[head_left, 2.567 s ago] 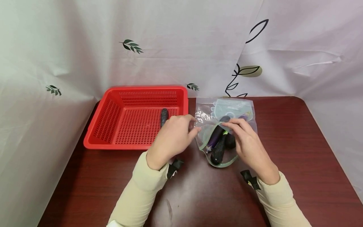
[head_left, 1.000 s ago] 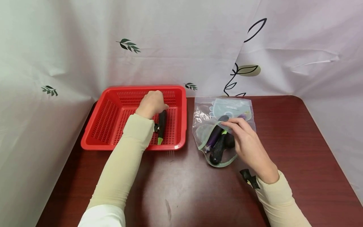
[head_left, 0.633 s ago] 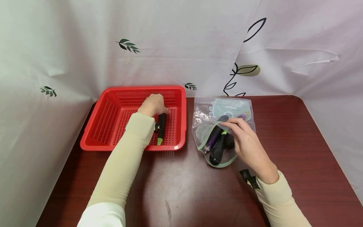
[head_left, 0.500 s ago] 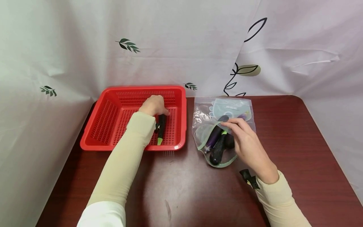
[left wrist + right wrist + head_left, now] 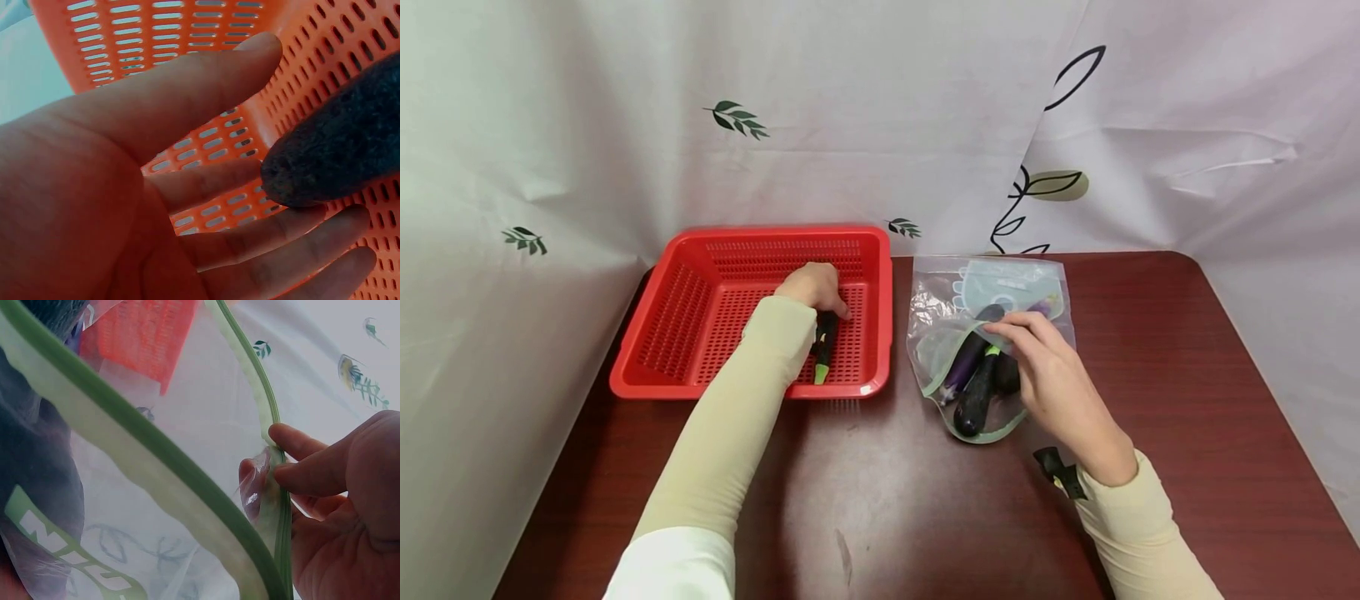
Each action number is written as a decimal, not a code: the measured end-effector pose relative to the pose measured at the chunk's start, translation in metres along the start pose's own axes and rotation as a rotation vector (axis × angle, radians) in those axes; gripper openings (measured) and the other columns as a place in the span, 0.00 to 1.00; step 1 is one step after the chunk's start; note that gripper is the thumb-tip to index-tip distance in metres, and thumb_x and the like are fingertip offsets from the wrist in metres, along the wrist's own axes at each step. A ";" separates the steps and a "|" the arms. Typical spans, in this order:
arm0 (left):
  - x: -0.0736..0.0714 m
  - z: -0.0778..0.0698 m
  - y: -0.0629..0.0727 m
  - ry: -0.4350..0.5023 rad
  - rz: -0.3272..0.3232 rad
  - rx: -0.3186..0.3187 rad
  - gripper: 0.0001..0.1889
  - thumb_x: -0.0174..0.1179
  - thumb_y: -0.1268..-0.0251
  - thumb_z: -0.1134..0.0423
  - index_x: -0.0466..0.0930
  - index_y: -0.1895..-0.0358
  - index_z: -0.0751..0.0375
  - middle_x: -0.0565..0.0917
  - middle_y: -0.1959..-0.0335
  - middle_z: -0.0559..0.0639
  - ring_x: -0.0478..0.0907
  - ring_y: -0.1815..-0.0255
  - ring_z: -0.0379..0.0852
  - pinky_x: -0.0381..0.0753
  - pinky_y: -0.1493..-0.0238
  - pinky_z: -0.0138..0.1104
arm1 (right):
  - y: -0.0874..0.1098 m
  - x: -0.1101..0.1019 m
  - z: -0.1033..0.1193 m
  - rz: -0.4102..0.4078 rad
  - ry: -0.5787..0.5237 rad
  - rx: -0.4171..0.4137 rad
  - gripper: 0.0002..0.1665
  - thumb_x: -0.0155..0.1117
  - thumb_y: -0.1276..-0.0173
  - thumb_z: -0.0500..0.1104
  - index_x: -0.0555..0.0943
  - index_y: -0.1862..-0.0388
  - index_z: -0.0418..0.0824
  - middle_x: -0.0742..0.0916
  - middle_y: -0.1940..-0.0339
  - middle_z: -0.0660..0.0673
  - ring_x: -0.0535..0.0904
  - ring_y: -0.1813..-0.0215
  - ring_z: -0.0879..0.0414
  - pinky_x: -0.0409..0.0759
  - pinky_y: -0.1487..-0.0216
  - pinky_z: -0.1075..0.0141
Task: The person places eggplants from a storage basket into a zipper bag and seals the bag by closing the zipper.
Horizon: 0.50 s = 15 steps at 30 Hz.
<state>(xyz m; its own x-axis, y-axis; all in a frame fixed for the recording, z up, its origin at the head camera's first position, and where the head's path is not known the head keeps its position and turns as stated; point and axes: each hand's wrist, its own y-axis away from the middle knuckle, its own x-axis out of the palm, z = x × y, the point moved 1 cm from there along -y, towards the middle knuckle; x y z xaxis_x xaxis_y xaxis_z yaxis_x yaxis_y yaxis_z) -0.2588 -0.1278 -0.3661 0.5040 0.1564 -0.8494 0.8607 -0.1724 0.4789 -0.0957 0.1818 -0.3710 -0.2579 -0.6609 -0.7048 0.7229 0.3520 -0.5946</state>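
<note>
In the head view, I find the dark vegetable (image 5: 828,337) inside the red basket (image 5: 715,390), at about four o'clock from the basket's middle, with its green stem end pointing to six o'clock. I judge it firm and of moderate weight, stiff along its length; its skin may be somewhat slippery and could bruise under a hard nail. I would take hold around the thick middle, where the weight should balance, and not only by the rounded tip.

The left hand (image 5: 811,285) is over that rounded end, at the vegetable's twelve o'clock. From the left wrist, I see the thumb well apart from the long, spread fingers, and the tip near them; nothing is gripped, and whether they touch it I cannot tell.

The right hand (image 5: 1063,385) pinches the clear bag (image 5: 932,308), at three o'clock from the basket, with its fingertips together on the green rim (image 5: 187,474). The film looks thin and light, so it should fold easily; this rim seems the stiffer place to hold.
</note>
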 end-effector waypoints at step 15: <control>0.004 0.001 -0.004 -0.019 -0.020 -0.004 0.18 0.76 0.50 0.65 0.84 0.56 0.69 0.83 0.52 0.64 0.75 0.62 0.51 0.81 0.55 0.44 | 0.000 -0.001 0.000 0.002 -0.006 0.002 0.26 0.56 0.39 0.17 0.81 0.45 0.32 0.81 0.47 0.37 0.77 0.44 0.46 0.71 0.42 0.65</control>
<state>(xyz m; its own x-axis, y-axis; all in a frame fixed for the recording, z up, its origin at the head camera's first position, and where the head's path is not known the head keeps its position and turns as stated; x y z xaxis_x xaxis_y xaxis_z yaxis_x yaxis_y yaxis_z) -0.2604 -0.1274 -0.3718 0.4848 0.1411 -0.8632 0.8712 -0.1654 0.4623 -0.0952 0.1821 -0.3700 -0.2526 -0.6642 -0.7036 0.7246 0.3521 -0.5925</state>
